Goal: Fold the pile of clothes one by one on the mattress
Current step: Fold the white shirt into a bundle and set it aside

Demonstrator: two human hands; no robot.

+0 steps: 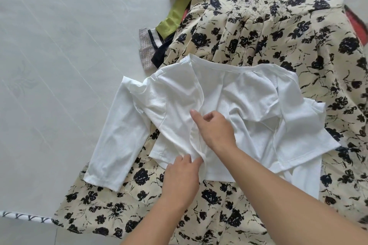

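Bright, even daylight fills the scene, soft and diffuse, with no clear single source. Shadows are faint, only thin grey ones in the folds of the white top (229, 105). The white cloth nearly washes out, losing texture. Focus is fairly sharp overall; the wide lens bends lines toward the edges.

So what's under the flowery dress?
Peeking out from under the floral dress are a green garment, a speckled grey cloth, something black-and-white striped and red fabric. The dress covers the rest of each.
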